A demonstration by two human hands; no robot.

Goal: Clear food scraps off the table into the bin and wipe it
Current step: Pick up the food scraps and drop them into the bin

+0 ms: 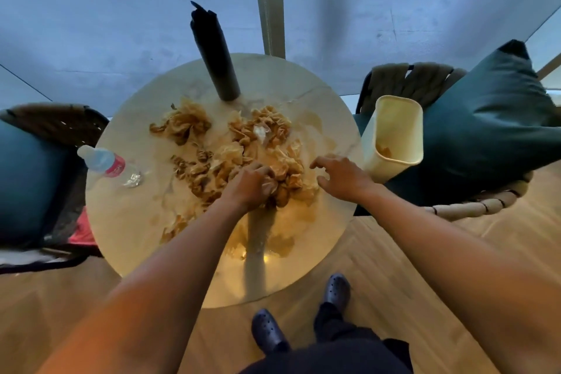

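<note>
Pale and glossy, the round table (127,222) carries a wide scatter of tan, crumpled food scraps (188,124) across its middle, some in a loose clump toward the far left, more heaped toward the centre and right, and a few stray bits near the left front edge; the left hand (249,188) lies palm down in the centre of the heap with its fingers curled tight around a wad of the scraps, knuckles up; the right hand (340,174) hovers just beside the right edge of the heap, fingers spread and bent like a claw, holding nothing; whether its fingertips touch the scraps cannot be told; a cream-coloured bin (394,136) stands just off the table's right edge, seemingly on the seat of a chair, its mouth tilted toward the camera and a few scraps visible at its bottom; a dark teal cushion (491,118) leans behind it; on the left part of the table a clear plastic water bottle (106,164) with a red label lies on its side; a dark roll (214,51) stands upright at the far side of the table; both bare forearms reach in from below, and two dark clogs (337,291) show on the wooden floor (409,267) under the table's near rim
</note>
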